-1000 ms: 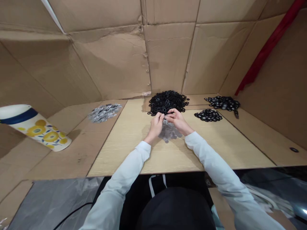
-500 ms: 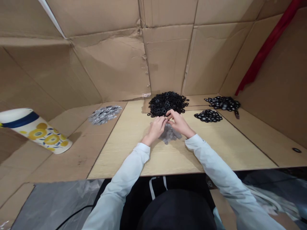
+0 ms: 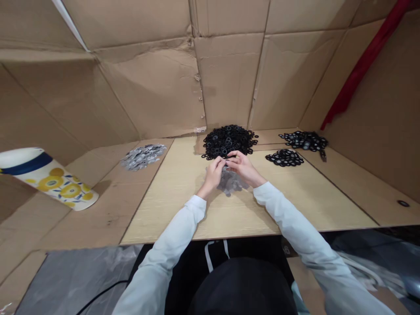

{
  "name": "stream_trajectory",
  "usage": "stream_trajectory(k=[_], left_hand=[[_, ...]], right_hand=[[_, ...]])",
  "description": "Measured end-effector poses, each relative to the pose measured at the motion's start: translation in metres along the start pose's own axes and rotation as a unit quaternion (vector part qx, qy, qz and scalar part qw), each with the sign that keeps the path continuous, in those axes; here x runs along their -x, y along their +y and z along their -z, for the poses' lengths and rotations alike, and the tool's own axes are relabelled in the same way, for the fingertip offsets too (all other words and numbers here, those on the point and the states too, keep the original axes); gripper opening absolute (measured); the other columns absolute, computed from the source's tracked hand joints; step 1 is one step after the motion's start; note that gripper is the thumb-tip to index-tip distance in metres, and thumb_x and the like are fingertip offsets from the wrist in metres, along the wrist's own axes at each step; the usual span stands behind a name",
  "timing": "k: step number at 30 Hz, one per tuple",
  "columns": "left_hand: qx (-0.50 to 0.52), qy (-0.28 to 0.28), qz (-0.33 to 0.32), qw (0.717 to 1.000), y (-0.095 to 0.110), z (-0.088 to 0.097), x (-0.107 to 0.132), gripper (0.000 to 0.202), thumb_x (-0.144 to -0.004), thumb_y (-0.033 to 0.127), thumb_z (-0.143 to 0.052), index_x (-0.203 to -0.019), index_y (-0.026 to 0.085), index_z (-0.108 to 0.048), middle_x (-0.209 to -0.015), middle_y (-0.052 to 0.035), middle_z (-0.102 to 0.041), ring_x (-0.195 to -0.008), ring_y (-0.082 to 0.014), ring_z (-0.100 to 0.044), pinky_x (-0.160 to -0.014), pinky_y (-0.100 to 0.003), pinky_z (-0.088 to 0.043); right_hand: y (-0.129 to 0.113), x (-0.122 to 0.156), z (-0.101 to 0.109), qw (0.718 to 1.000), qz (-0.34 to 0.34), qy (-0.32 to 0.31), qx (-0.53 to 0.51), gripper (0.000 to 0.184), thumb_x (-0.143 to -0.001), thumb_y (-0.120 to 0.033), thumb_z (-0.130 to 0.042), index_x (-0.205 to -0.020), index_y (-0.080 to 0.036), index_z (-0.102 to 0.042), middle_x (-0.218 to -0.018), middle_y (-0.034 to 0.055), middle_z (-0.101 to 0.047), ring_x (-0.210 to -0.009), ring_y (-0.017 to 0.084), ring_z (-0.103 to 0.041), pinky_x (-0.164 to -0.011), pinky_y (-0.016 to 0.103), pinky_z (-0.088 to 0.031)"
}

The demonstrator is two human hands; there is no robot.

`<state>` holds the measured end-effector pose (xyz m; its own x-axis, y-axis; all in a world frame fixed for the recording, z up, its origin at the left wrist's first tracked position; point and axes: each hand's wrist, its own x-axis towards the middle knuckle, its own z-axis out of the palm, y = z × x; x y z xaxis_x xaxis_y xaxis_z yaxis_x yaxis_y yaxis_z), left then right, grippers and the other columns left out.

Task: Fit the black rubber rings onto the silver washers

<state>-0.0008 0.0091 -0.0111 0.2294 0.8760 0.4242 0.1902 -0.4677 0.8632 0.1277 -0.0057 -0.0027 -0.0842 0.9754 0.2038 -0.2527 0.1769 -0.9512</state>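
My left hand (image 3: 214, 173) and my right hand (image 3: 243, 168) meet fingertip to fingertip at the near edge of a heap of black rings (image 3: 226, 139). Fingers of both hands are pinched together, with a dark speck between the tips too small to make out. Under and just in front of my hands lies a loose pile of thin grey discs (image 3: 230, 183), partly covered by them. To the right are a small pile of black rings with pale centres (image 3: 285, 158) and a larger pile of similar pieces (image 3: 306, 141) behind it.
Another heap of grey discs (image 3: 143, 156) lies on the cardboard at left. A white cylinder with yellow flowers (image 3: 62, 186) stands tilted in view at far left. Cardboard walls (image 3: 147, 87) enclose the back and sides. One black ring (image 3: 403, 203) lies at far right.
My left hand has turned slightly, its fingers pointing more upward. My right fingers are a little more spread out and straighter. The piles look the same.
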Motion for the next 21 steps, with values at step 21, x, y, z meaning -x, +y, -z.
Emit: stream_trajectory(k=[21], left_hand=[[-0.041,-0.048,-0.042,0.997,0.006,0.006,-0.003,0.034,-0.086,0.044,-0.039,-0.067,0.017,-0.044,-0.065,0.0020,-0.045,-0.064,-0.0106,-0.042,-0.061,-0.022,-0.034]], right_hand=[[-0.006,0.004,-0.004,0.998,0.041,0.008,0.052,0.033,-0.064,-0.035,-0.066,-0.086,-0.024,-0.043,-0.072,-0.0035,-0.052,-0.071,0.012,-0.054,-0.068,0.030,-0.048]])
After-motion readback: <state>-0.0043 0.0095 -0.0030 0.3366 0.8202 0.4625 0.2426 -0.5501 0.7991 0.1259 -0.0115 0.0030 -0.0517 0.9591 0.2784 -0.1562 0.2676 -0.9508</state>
